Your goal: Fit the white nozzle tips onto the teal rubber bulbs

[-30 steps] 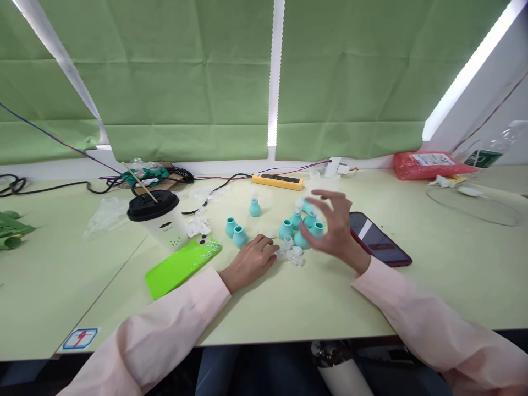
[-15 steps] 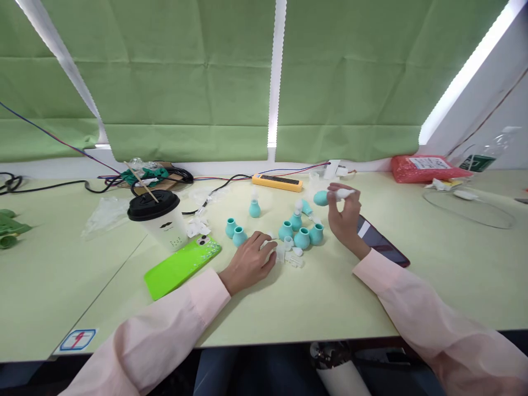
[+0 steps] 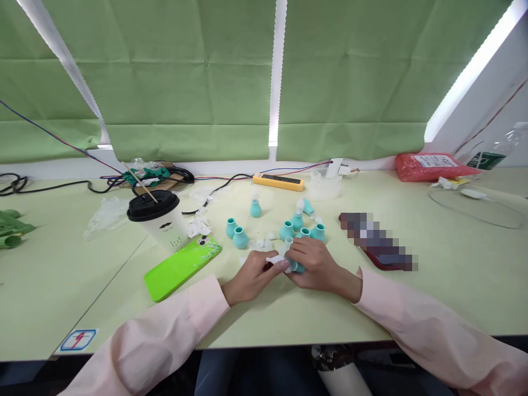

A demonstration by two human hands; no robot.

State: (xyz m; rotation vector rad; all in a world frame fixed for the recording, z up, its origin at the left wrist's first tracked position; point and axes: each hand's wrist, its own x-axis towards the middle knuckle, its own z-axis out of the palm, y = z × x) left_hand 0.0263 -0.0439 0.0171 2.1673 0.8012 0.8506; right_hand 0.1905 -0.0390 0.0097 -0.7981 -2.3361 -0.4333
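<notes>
Both my hands meet low over the table's middle, on one teal squeeze bulb with a white nozzle. The bulb lies mostly hidden under the curled fingers of my right hand. My left hand pinches the nozzle end between thumb and fingers. Just beyond them stand several open-necked teal bulbs, and two more are to the left. One upright bulb farther back has a clear top. Small clear plastic parts lie beside my left hand.
A lime-green phone and a lidded paper cup with a stick are on the left. To the right is a blurred, dark red-edged phone. Behind are a yellow power strip, cables and a red package.
My right hand has come down and leftward with the bulb from its raised spot at right. My left hand has shifted slightly right and now grips the nozzle end.
</notes>
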